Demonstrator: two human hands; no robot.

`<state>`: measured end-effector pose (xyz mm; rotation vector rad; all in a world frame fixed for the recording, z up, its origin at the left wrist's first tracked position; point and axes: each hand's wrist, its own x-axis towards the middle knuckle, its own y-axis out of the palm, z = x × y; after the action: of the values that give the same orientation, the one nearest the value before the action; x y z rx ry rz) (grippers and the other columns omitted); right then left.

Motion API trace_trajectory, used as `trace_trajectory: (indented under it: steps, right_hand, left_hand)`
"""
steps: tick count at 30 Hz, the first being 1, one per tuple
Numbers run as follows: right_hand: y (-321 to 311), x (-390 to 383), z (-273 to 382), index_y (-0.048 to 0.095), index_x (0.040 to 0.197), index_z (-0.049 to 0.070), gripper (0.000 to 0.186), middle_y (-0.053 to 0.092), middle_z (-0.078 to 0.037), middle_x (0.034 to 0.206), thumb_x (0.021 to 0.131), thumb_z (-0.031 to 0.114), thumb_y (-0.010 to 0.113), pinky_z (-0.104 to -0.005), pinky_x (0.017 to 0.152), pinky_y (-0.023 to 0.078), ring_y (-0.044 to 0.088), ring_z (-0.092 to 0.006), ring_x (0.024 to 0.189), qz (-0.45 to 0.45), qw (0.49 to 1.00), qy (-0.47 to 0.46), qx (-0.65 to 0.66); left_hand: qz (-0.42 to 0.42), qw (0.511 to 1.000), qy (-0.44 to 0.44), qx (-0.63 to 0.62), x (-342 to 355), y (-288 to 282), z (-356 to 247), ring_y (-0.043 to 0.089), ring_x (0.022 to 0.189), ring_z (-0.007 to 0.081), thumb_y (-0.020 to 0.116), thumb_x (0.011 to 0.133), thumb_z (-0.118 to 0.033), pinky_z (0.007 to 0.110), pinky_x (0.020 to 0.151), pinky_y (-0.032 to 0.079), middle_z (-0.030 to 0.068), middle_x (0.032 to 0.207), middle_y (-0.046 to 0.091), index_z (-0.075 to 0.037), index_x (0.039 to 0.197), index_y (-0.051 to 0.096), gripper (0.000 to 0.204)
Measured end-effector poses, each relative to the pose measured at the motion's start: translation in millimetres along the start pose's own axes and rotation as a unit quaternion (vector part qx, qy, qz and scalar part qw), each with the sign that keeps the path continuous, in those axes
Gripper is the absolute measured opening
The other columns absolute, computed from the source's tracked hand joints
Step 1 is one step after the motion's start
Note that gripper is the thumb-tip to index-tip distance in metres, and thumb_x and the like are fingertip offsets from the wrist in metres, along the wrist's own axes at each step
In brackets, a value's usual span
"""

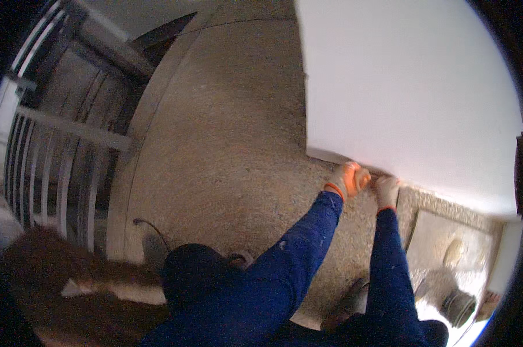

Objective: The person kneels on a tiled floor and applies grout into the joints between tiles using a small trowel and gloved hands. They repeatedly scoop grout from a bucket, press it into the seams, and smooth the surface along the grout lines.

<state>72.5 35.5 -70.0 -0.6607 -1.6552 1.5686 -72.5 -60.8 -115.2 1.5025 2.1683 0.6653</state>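
My left hand (349, 180), in a pale glove with an orange coating, is closed low against the foot of the white wall (406, 87). Its fingers are curled, and whatever lies in them cannot be made out. Just to its right, my right hand (386, 191) wears a similar pale glove with an orange cuff. Its fingertips reach the joint between wall and speckled floor (227, 133) and are partly hidden, so their grip does not show. Both forearms are in dark blue sleeves with pale specks.
On the left stands a metal railing (65, 179) beside a drop. A flat slab (443, 243) lies at the right along the wall, with a dark bucket-like container (459, 307) nearer me. A blurred brown shape (47, 277) fills the lower left, near a thin dark cable (154, 228).
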Motion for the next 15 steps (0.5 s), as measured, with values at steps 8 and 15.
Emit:
trace_trajectory:
  steps: [8,15]
  right_hand:
    - [2,-22,24,0.058,0.115,-0.009,0.044,0.068,-0.032,0.109,0.087,0.021,0.073,-0.0499,0.086,0.054,0.068,-0.0451,0.103,0.076,0.945,0.248,0.198]
    - [8,-25,50,0.062,0.111,-0.003,0.037,0.067,-0.030,0.112,0.086,0.022,0.073,-0.0527,0.090,0.051,0.064,-0.0454,0.105,-0.028,0.927,0.138,0.347]
  left_hand:
    - [-0.123,0.935,-0.160,-0.290,2,2,16,0.068,0.098,0.0345,0.064,0.093,-0.025,0.041,0.069,0.062,0.0141,0.109,0.067,-0.007,0.114,0.061,0.027]
    - [-0.142,0.900,-0.197,-0.361,-6,6,-19,0.068,0.091,0.0301,0.072,0.087,-0.015,0.040,0.066,0.059,0.0145,0.100,0.068,-0.002,0.102,0.066,0.021]
